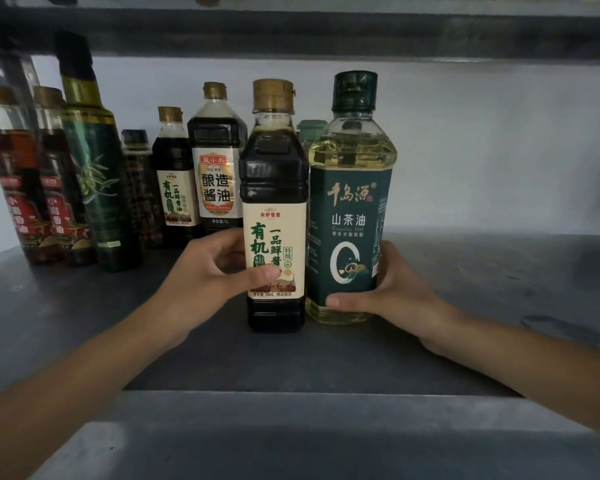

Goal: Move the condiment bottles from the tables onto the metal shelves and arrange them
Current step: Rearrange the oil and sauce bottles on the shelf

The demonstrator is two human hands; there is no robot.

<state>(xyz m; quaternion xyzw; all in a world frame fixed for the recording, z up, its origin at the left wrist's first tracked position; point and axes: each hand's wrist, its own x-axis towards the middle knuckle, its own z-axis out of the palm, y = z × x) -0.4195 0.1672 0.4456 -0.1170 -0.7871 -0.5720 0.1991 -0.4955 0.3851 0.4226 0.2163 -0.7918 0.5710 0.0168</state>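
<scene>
A dark soy sauce bottle (pixel 274 202) with a gold cap and cream label stands upright on the grey metal shelf (pixel 326 362). My left hand (pixel 215 268) grips its lower part, thumb across the label. Right beside it, touching, stands a yellow oil bottle (pixel 350 209) with a dark green cap and green label. My right hand (pixel 395 292) holds its base, thumb on the front and fingers behind it. Both bottles sit near the shelf's middle.
Further back on the left stand several more bottles: two red-labelled sesame oil bottles (pixel 32 188), a tall green olive oil bottle (pixel 94 168), two soy sauce bottles (pixel 217 164). A green cap (pixel 310 128) peeks behind the held pair. An upper shelf (pixel 291 29) hangs overhead.
</scene>
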